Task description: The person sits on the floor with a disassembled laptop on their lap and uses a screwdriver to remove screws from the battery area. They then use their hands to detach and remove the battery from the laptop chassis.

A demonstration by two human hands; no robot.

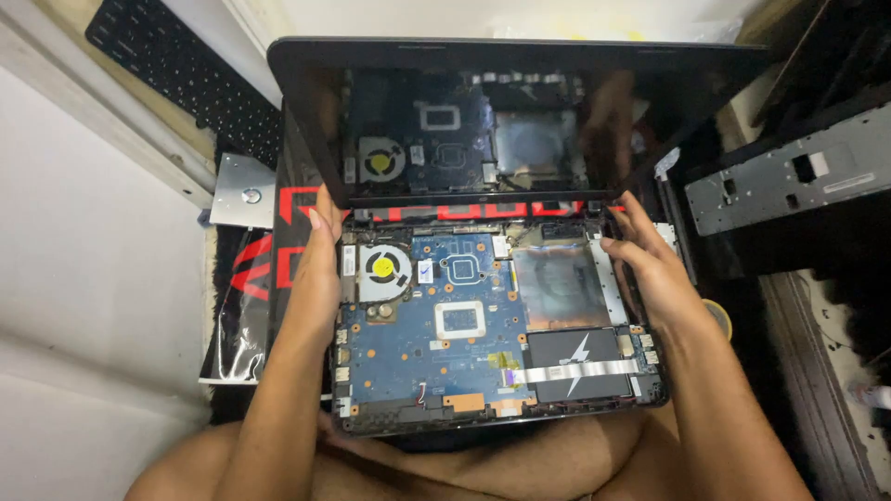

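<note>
Opened laptop [483,278] rests on the person's lap, keyboard cover removed, internals exposed. Its dark glossy screen [501,121] stands tilted up and back, reflecting the board below. Black-and-red mat [251,278] lies under and left of the laptop. Grey metal bracket plate [789,176] sits to the upper right, well apart from the hands. Detached black keyboard [176,74] lies at upper left.

Inside the base: blue motherboard [427,343] fills the left and centre. Silver drive bay [557,283] sits on the right, with a black battery pack [580,362] below it, crossed by a flat white ribbon cable [575,371]. Round cooling fan [382,271] with yellow hub sits at the board's upper left.

Left hand [320,269] lies along the left edge of the base near the hinge, fingers extended flat against it, grip spread. Right hand [650,260] is at the right edge by the hinge, fingers curled onto the frame; whether it pinches the frame cannot be told.
</note>
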